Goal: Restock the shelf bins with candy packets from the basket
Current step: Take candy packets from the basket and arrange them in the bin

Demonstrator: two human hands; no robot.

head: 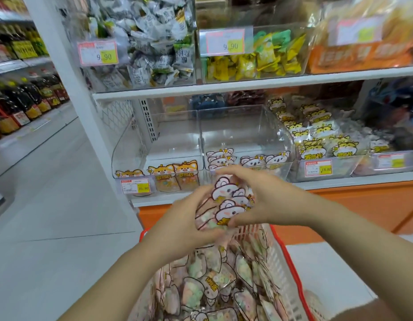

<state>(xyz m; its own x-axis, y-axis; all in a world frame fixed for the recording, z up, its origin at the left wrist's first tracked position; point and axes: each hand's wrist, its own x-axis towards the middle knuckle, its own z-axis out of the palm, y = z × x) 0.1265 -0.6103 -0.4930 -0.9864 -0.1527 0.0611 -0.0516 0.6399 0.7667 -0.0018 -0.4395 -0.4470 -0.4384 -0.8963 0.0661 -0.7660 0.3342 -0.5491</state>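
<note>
In hand: my left hand (184, 218) and right hand (258, 195) both grip a stack of koala packets (226, 200).
Done: the middle bin (247, 130) is barely stocked.
Left: the basket (279, 256) looks nearly full.

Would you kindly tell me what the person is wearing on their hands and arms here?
No gloves on the left hand or right hand. The left forearm and right forearm are bare, with no sleeve reaching them, and neither wrist shows a watch or bracelet.

The basket (279, 258) runs off the bottom edge; the orange bags (363, 55) (top right) are blurred.
</note>
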